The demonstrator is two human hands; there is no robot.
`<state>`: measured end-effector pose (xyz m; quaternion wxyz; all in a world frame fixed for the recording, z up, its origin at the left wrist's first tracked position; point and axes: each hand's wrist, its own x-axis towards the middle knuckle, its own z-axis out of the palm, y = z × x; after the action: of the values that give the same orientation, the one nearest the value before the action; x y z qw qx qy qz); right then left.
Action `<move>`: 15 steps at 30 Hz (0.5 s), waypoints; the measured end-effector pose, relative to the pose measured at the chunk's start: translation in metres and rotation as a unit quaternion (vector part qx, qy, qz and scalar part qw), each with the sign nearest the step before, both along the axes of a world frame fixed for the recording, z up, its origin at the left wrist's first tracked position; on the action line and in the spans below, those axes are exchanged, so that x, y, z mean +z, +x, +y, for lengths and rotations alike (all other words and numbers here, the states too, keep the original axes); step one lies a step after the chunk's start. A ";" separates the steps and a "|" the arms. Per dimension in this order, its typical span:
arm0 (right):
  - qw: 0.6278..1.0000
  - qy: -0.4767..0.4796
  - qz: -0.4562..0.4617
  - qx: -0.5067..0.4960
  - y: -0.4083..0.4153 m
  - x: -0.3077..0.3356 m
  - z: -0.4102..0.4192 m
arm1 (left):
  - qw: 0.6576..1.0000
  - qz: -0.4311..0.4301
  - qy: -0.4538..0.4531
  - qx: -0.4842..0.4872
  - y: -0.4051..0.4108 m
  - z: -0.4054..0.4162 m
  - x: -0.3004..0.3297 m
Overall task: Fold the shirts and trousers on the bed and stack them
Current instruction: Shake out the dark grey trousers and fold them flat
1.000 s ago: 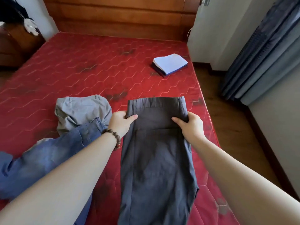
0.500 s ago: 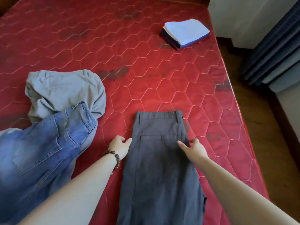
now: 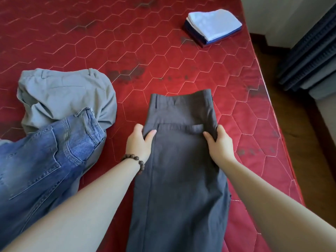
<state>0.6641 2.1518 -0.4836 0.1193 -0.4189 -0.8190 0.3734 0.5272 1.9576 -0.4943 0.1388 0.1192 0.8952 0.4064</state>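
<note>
Now your left hand (image 3: 139, 142) and right hand (image 3: 221, 142) pinch the dark grey folded trousers (image 3: 180, 160) below the waistband, whereas before they lay loose beside its edges.

Home bedroom: bed (image 3: 163, 51), curtain (image 3: 309, 57).

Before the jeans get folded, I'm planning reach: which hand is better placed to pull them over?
Probably the left hand: the blue jeans lie just to its left, while the right hand grips the far edge of the dark grey trousers.
</note>
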 end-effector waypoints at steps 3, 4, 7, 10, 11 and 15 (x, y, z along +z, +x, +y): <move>0.986 0.075 -0.146 -0.015 -0.012 -0.004 0.003 | 0.990 0.087 -0.112 0.006 -0.001 0.006 -0.004; 0.980 0.127 -0.152 -0.001 -0.012 -0.007 -0.003 | 0.981 0.140 -0.129 -0.033 0.006 0.007 -0.008; 0.962 0.208 -0.097 0.146 -0.018 -0.023 -0.033 | 0.943 0.202 -0.157 -0.210 0.031 0.013 -0.032; 0.923 0.181 -0.135 0.311 -0.025 -0.053 -0.052 | 0.910 0.185 -0.240 -0.284 0.044 0.016 -0.061; 0.910 0.195 -0.159 0.331 -0.023 -0.063 -0.050 | 0.903 0.198 -0.256 -0.282 0.045 0.015 -0.067; 0.901 0.266 -0.240 0.245 0.002 -0.080 -0.021 | 0.899 0.240 -0.255 -0.263 0.045 0.013 -0.075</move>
<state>0.6665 2.1304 -0.5632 -0.0692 -0.2347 -0.9685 0.0468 0.5727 1.9702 -0.5697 0.0476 0.4043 0.9105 0.0720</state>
